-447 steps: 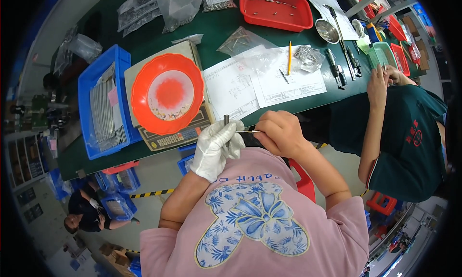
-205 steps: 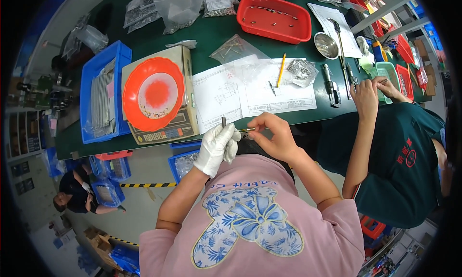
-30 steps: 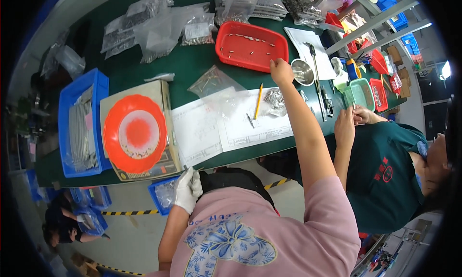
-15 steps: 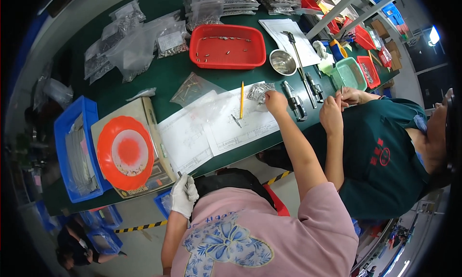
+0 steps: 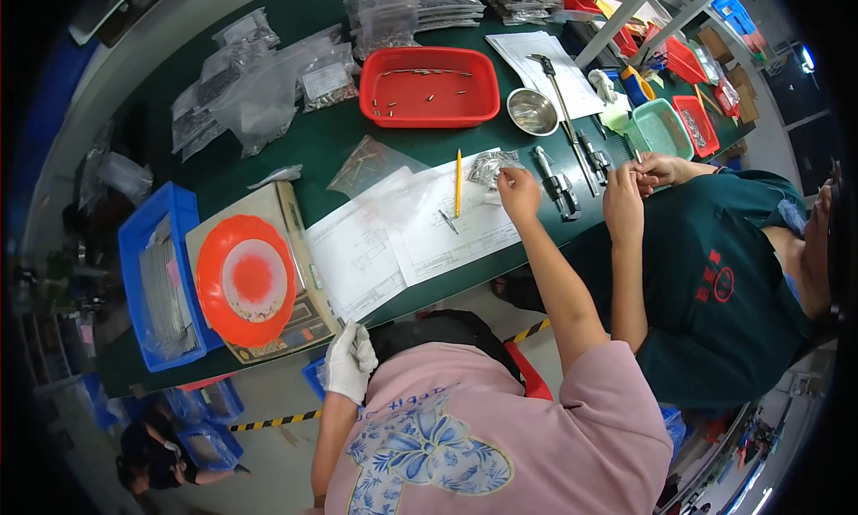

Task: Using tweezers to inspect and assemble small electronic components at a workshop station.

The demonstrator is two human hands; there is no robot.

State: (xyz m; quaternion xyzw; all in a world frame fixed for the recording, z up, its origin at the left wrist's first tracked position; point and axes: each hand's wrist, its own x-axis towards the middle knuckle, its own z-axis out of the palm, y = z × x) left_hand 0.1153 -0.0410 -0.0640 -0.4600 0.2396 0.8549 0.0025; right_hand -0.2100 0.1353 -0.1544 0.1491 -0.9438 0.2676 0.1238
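Note:
My left hand (image 5: 350, 363), in a white glove, is curled at the table's front edge beside the cardboard box. What its fingers hold, if anything, is too small to make out. My bare right hand (image 5: 519, 196) is closed with the fingertips pinched, just at the edge of a heap of small metal pins (image 5: 494, 168) on clear plastic. Anything in that pinch is hidden. Under and beside the heap lie printed drawing sheets (image 5: 362, 266). A yellow pencil (image 5: 458, 184) and a slim metal piece (image 5: 448, 221) rest on them.
A red tray (image 5: 429, 95) with a few pins, a steel bowl (image 5: 533, 113) and micrometers (image 5: 559, 184) stand beyond. An orange dish (image 5: 245, 281) sits on a box beside a blue bin (image 5: 161, 282). At the right a co-worker (image 5: 715, 287) handles something small.
The whole view has shifted slightly to the right. My right hand has drawn back a little from the pin heap, and my gloved left hand has turned slightly.

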